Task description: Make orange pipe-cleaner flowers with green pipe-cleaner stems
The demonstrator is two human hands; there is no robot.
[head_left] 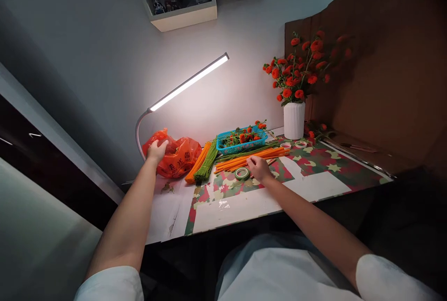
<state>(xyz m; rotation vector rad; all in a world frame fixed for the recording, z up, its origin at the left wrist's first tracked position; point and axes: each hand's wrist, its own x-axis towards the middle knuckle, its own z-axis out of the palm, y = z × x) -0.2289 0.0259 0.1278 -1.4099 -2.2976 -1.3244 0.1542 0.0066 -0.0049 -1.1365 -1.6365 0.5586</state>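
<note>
My left hand (157,152) is at the red-orange plastic bag (179,157), its thumb and fingers apart at the bag's upper left side. Dark printing shows on the bag's front. My right hand (259,168) is curled closed just above the table, and whatever it may hold is hidden. Beside it on the left lies a roll of green tape (242,174). Behind the hand, orange fuzzy stems (230,163) lie in a loose row. Bundles of orange stems (199,163) and green stems (208,161) rest against the bag's right side.
A blue basket (223,145) holds red flowers with green leaves. To its right stands a white ribbed vase (294,122) of red flowers. A lit lamp (190,82) leans over the table (230,208). Cardboard (370,82) walls the right side; a shelf (185,19) hangs above.
</note>
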